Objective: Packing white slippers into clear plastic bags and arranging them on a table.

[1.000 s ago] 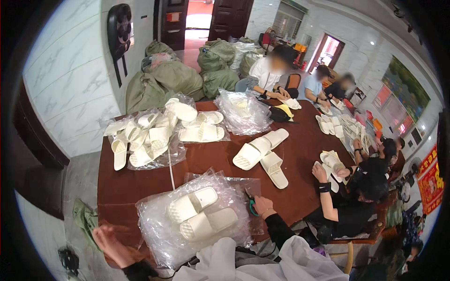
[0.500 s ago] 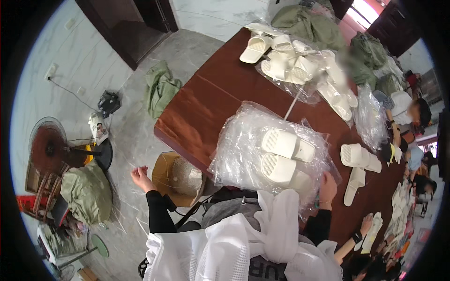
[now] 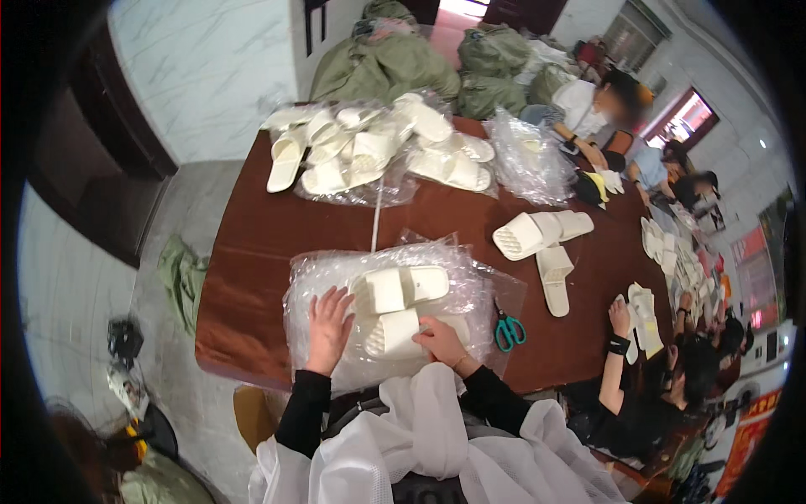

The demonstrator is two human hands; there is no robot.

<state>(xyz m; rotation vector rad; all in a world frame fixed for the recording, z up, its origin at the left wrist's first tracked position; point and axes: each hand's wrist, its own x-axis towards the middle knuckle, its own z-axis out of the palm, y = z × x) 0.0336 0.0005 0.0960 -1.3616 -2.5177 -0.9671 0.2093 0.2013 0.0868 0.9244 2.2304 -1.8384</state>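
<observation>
A pair of cream-coloured slippers lies on a stack of clear plastic bags (image 3: 306, 290) at the near side of the table. The far slipper (image 3: 384, 291) has a strap across it and its toe points left. My left hand (image 3: 330, 332) is open with fingers spread over the bags, its fingertips close to that slipper's toe. The near slipper (image 3: 390, 333) lies alongside. My right hand (image 3: 442, 343) is closed at the inner edge of its strap, thumb and fingers pinched there; its heel part is partly hidden by this hand.
Teal-handled scissors (image 3: 509, 332) lie right of the bags. Farther right is another pair of slippers (image 3: 546, 235). Bagged slippers (image 3: 353, 155) pile up along the far edge of the brown-covered table (image 3: 252, 252). Co-workers sit at the right; one co-worker's hand (image 3: 620, 319) is near more slippers.
My view has swung right. My left hand has come from beside the table to the bags, and my right hand from the bags' right edge to the near slipper. The scissors now show.
</observation>
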